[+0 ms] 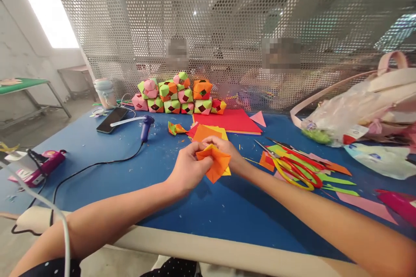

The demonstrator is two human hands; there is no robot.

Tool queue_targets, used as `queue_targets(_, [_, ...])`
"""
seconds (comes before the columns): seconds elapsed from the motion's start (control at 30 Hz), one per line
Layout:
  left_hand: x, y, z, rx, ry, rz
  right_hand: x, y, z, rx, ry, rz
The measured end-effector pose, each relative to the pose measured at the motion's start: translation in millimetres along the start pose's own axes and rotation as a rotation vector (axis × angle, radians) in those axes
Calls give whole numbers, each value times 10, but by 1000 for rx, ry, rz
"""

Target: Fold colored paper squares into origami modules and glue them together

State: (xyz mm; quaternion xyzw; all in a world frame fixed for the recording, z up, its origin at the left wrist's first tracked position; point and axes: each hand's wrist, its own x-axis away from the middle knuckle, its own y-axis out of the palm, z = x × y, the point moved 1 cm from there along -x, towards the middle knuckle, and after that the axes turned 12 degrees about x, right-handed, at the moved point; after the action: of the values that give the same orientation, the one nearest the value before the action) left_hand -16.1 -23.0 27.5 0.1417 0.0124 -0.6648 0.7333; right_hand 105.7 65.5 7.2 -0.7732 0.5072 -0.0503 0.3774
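Note:
Both my hands meet above the middle of the table around a folded paper piece (218,165), orange with yellow edges and creased into points. My left hand (190,166) is closed on it, the thumb pressed against its orange face. Behind the piece, my right hand (224,149) grips it from the far side; part of its fingers is hidden. Just beyond my hands lie flat orange and yellow paper squares (208,133). A small folded orange and green paper piece (176,128) rests to their left.
A blue glue gun (147,129) with a black cord lies left, near a phone (112,120). Several folded paper balls (172,106) are stacked by the mesh partition (234,52). Red paper sheets (230,120) lie behind. Scissors (299,171) and paper scraps lie right, before a bag (383,99).

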Motion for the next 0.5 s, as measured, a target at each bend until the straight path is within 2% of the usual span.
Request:
queue_targets(0.13, [99,20,155,-1,83,-91,-592,555,-197,50,0,-68])
queue_targets(0.27, [184,-1,225,24,98,-145,-1085,1207,-509,107,76,-32])
queue_targets(0.37, [212,-26,225,47,67,-159,-1273,1564,-687,175,202,24])
queue_targets(0.5, [208,-35,213,38,88,-156,-1385,1802,-808,257,322,58])
